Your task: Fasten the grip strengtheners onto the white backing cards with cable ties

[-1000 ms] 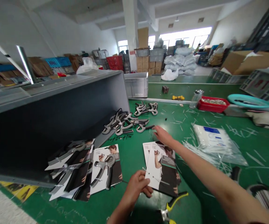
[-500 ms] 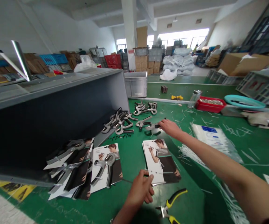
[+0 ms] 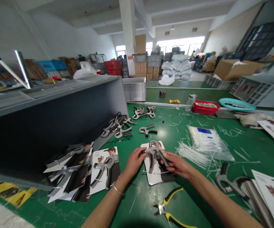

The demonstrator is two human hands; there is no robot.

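The left hand (image 3: 134, 161) and right hand (image 3: 177, 166) meet above the middle of the green workbench (image 3: 186, 126), pinching a grey-and-black hand grip strengthener (image 3: 154, 155) from either side between thumbs and fingers: the left at its head, the right near a handle. It sits directly over a printed backing card (image 3: 152, 177). Just beyond the hands lies a loose strengthener (image 3: 147, 129), with two heaps of strengtheners (image 3: 117, 126) (image 3: 143, 112) farther toward the bench's far edge. To the left, carded strengtheners (image 3: 103, 172) lie piled against a tilted grey bin (image 3: 56, 133). To the right, a bundle of white cable ties (image 3: 191, 155) spills beside a plastic bag (image 3: 205, 139). Yellow-and-black pliers (image 3: 165, 205) lie near the front edge, below the hands. A red tray of metal parts (image 3: 204, 107) and a glass jar (image 3: 190, 103) stand along the far edge.
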